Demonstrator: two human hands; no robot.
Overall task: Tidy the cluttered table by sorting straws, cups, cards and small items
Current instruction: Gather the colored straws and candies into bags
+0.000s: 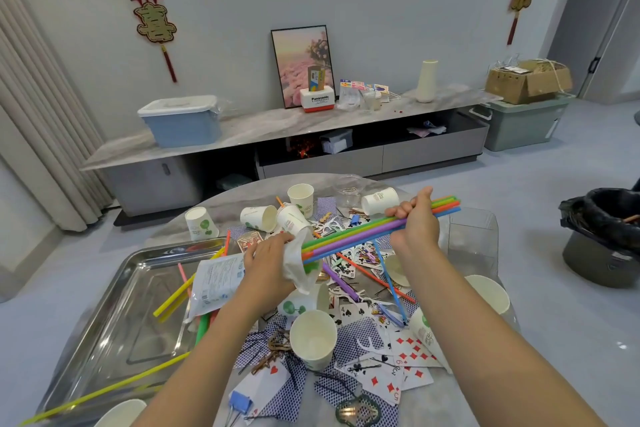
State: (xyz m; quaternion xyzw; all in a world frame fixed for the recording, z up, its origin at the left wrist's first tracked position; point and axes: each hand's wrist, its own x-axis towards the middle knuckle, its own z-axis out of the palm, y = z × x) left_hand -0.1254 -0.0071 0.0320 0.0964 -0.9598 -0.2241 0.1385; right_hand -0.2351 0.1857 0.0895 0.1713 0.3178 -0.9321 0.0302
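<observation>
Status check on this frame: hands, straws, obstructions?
Right hand grips straw bundle. Left hand holds plastic bag at bundle's end. Loose straws, cups, cards litter table.

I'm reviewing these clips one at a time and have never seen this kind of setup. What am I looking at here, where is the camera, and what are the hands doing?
There is no robot here. The single picture comes from a wide-angle camera worn on a person's head, looking forward and down, so the two bare arms reaching in from the bottom are the wearer's own.

The right hand grips a bundle of long coloured plastic straws near its far end. The left hand holds the near end of the bundle together with a thin clear plastic bag; it seems the straws are going into that bag.

Below is a round grey marble-look table covered in clutter: white paper cups, some upright and some tipped over, scattered playing cards, loose straws, and a blue binder clip. A shiny steel tray sits at the left.
</observation>
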